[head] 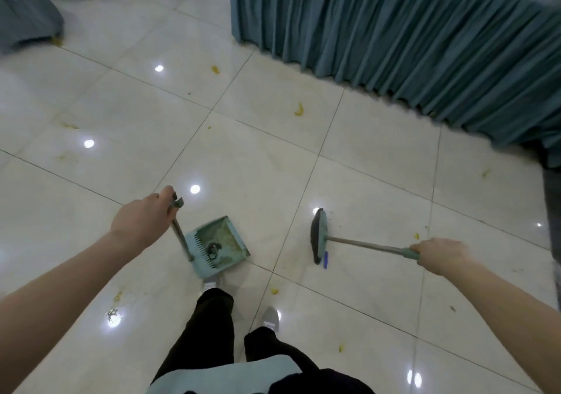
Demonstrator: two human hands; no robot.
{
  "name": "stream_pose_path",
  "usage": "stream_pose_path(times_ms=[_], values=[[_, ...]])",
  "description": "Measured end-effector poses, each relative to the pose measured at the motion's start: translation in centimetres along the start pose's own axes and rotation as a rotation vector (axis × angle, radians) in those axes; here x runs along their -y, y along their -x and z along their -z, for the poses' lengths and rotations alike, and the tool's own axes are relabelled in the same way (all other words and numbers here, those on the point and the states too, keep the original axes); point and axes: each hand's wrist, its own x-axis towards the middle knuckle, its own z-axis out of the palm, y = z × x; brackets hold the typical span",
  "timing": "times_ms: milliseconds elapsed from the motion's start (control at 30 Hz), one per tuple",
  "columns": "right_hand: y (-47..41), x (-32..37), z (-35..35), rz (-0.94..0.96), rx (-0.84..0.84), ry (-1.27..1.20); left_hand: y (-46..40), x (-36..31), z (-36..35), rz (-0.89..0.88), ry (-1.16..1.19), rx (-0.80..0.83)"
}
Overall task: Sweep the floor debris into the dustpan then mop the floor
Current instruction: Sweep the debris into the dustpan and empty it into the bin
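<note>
Two hands (pixel 142 220) (pixel 440 255): ribbed green dustpan (pixel 218 246), flat-headed broom (pixel 318 235).

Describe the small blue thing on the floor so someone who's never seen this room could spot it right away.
Start at the long teal pleated curtain on the right, then come down the pale tiled floor to the broom that the right hand holds. The blue piece lies beside the near end of the bristles. All other scattered scraps are yellow.

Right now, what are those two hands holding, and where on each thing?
The left hand grips the dustpan by the top of its upright handle. The right hand grips the broom by its handle's end.
</note>
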Motion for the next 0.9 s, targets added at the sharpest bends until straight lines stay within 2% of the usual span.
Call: stream_pose_path(times_ms=[167,300,667,900], values=[[-1.0,1.7,6.2,0.041,-0.096,-0.022,-2.4,3.9,0.8,0.036,0.061,-0.021],[-2.4,6.5,13.2,0.108,-0.152,-0.068,-5.1,8.9,1.6,0.067,0.079,-0.001],[-5.9,30.5,36.0,0.344,-0.297,-0.086,-11.4,26.9,5.9,0.282,0.129,0.042],[-9.0,43.4,47.2,0.560,-0.345,-0.052,-14.6,33.7,6.7,0.442,0.161,0.046]])
